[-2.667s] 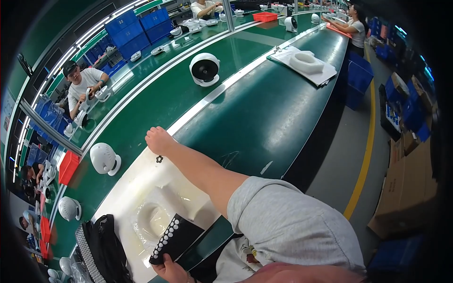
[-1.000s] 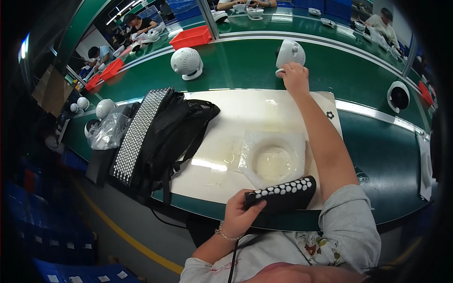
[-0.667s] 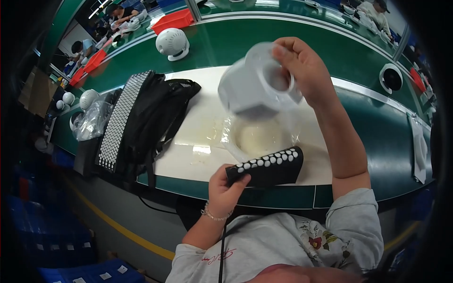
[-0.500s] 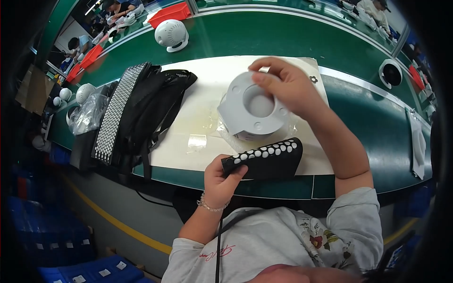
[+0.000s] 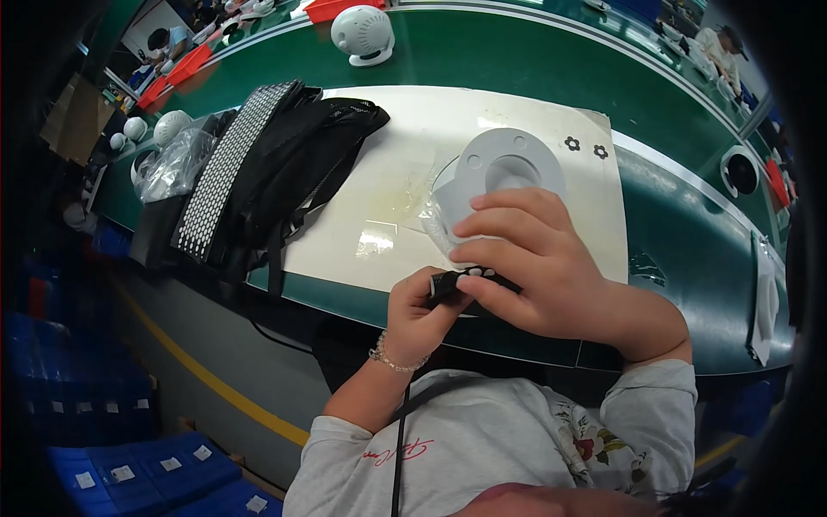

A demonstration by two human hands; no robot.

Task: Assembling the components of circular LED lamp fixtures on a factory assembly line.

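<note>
My left hand (image 5: 415, 312) is closed on one end of a black strip of white round stick-on pads (image 5: 445, 286), just over the table's near edge. Reaching across that strip from the right, my right hand (image 5: 538, 267) has its fingers spread and its thumb touching the pads; it hides the strip's far end. Behind it a white appliance (image 5: 525, 148) stands with its flat base turned up, showing a round hollow and small round recesses. Part of this base is behind my right fingers. Clear plastic film (image 5: 438, 220) lies under the appliance, on a cream board (image 5: 336, 250).
Left on the board lie folded black sheets (image 5: 323, 142) with a strip of white dots (image 5: 228, 164) and a clear plastic bag (image 5: 177, 168). A white round fan (image 5: 363, 34) stands on the green belt, another (image 5: 739, 171) at right. Blue boxes (image 5: 155, 465) fill the lower left.
My right hand has left the upturned base and come down to the strip. The left hand still holds the strip. The whole view has shifted slightly.
</note>
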